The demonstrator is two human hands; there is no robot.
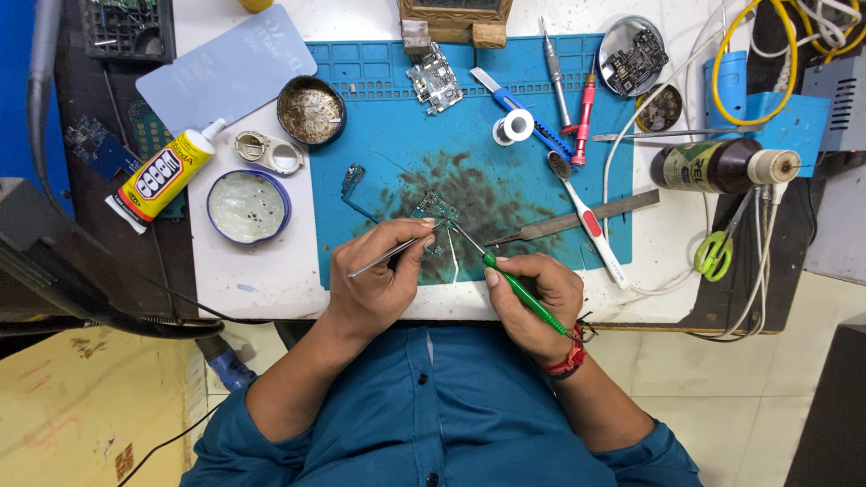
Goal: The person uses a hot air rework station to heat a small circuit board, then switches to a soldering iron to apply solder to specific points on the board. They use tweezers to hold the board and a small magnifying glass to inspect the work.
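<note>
My left hand (379, 275) holds thin metal tweezers (390, 253) whose tips reach a small circuit board (437, 208) lying on the blue work mat (379, 117). My right hand (532, 293) grips a green-handled soldering iron (523, 293) like a pen. Its metal tip points up-left and meets the board beside the tweezer tips. The mat around the board is stained dark. A thin white wire lies just below the board.
On the mat lie another circuit board (435, 78), a solder spool (515, 125), a blue utility knife (519, 110), screwdrivers (585, 117), a toothbrush (588, 221) and a metal file (577, 218). Left are a glue tube (162, 176), two round tins (249, 206); right, a brown bottle (722, 166), green scissors (714, 252).
</note>
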